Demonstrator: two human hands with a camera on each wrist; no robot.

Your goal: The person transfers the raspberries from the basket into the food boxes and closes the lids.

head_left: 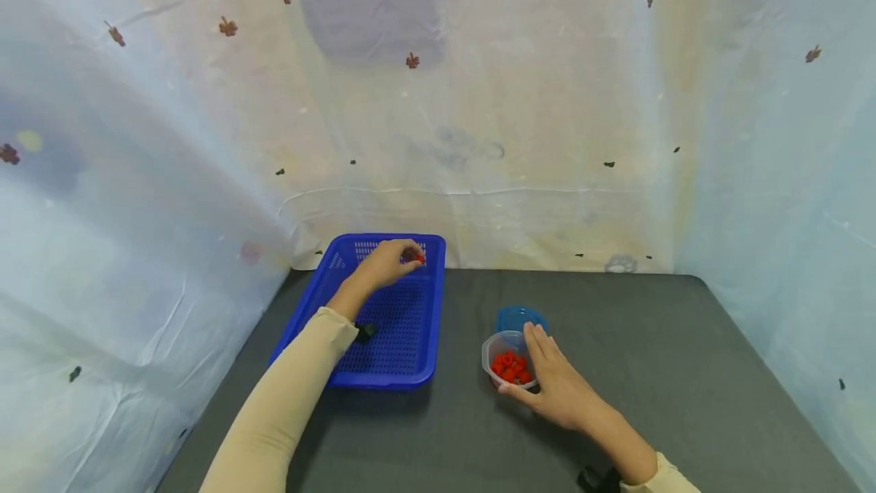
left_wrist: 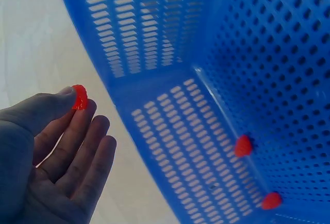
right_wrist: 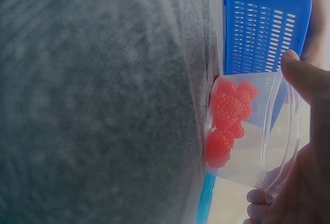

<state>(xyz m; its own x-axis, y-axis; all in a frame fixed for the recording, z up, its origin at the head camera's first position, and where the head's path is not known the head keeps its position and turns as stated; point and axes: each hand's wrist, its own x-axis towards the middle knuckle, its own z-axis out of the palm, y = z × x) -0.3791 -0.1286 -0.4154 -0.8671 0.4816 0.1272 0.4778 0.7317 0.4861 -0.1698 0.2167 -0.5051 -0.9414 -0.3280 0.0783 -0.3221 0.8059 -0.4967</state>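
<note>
My left hand (head_left: 387, 265) is over the far part of a blue plastic basket (head_left: 438, 326). It pinches a red raspberry (left_wrist: 80, 97) between thumb and index finger, the other fingers loosely bent. Two more raspberries (left_wrist: 243, 145) lie inside the basket in the left wrist view. With thumb and fingers on opposite sides of the rim, my right hand (head_left: 557, 386) holds a clear plastic tub (right_wrist: 247, 152). The tub stands upright on the table, with several red raspberries (right_wrist: 227, 108) at its bottom.
A blue lid (head_left: 518, 317) lies just behind the tub. Both containers stand on a dark grey cloth-covered table (head_left: 657, 356), the basket at left. A pale patterned curtain (head_left: 479, 112) closes off the back and sides.
</note>
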